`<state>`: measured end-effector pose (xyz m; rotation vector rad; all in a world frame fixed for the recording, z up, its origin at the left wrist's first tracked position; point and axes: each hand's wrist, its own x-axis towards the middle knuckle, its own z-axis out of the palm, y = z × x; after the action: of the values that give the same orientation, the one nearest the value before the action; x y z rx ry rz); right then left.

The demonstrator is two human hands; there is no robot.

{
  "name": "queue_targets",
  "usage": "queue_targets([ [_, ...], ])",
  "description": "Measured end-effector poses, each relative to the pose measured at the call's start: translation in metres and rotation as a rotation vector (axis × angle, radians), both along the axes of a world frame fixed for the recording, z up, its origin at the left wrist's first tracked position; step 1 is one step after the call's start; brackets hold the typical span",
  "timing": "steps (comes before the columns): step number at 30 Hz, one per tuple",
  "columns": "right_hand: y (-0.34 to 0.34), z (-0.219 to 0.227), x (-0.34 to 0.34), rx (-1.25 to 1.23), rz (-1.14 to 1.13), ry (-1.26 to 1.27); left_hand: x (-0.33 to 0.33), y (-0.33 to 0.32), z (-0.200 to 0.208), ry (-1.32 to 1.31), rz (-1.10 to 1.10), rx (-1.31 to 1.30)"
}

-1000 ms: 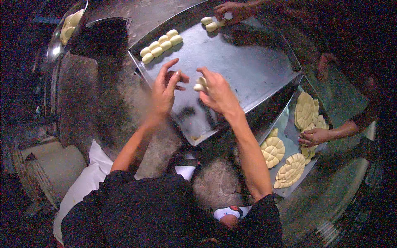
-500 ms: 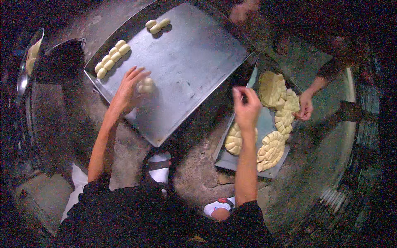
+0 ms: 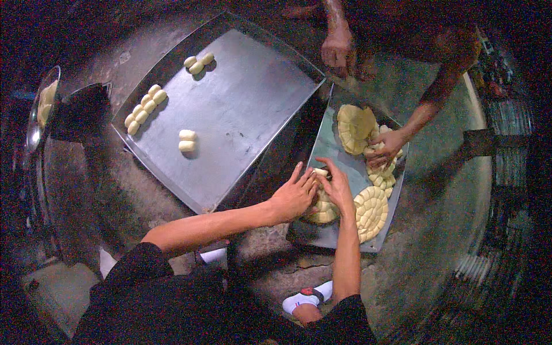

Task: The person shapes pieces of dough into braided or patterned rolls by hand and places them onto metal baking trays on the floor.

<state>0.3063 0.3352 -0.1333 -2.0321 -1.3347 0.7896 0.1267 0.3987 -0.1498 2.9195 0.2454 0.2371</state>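
Note:
My left hand (image 3: 296,196) reaches across to the smaller tray (image 3: 326,135), fingers stretched out and touching a round cluster of cut dough pieces (image 3: 322,214). Beside it, my right hand (image 3: 339,190) curls thumb and fingers round a pale dough piece (image 3: 320,172) at the cluster's far edge. Both hands partly hide this cluster. In the large metal tray (image 3: 236,98) lie a dough pair (image 3: 187,141), a double row of dough pieces (image 3: 145,109) along the left wall, and a group of three (image 3: 198,65) near the far corner.
Another dough round (image 3: 372,211) and a thick dough slab (image 3: 353,127) share the smaller tray. A co-worker's hand (image 3: 386,148) works among loose pieces there, with their other hand (image 3: 338,53) beyond the tray. A round metal pan (image 3: 43,109) stands far left.
My left hand has left the dough pair in the large tray and swung right to the smaller tray. My right hand has lowered onto the cluster. The co-worker's hand has moved left over the dough.

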Motion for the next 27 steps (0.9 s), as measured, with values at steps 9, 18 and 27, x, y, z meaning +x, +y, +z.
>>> queue_targets([
  [9,0.013,0.102,-0.022,0.439,-0.389,-0.284,0.001,0.010,-0.019,-0.320,0.028,-0.329],
  [18,0.015,0.141,-0.129,0.477,0.121,-0.056,-0.087,0.061,0.093,-0.265,0.631,-2.210],
  [27,0.021,0.133,-0.145,0.053,-0.075,0.383,-0.132,0.067,0.102,-0.527,0.340,-1.589],
])
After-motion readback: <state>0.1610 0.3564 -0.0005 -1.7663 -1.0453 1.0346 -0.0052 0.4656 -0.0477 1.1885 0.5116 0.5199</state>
